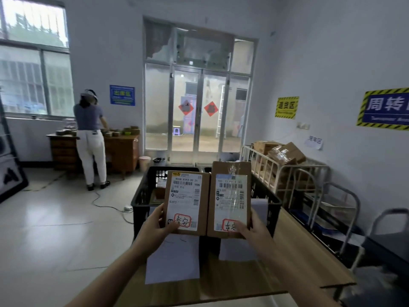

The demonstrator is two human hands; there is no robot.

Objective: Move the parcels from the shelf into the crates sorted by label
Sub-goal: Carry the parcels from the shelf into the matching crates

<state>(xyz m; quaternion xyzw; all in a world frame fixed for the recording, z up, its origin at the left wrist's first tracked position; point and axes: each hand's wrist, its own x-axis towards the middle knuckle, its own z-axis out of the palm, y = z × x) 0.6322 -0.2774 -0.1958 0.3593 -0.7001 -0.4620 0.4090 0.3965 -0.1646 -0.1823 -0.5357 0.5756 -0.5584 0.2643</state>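
Cardboard parcels are held upright, side by side, above the black crate [141, 196]: the left parcel [187, 202] clamped by the left hand [155, 224], the right parcel [230, 199] by the right hand [253, 227].

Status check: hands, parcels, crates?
Left hand grips left parcel, right hand grips right parcel. Both held upright, labels facing camera, above the black crates. Nothing blocking the drop.
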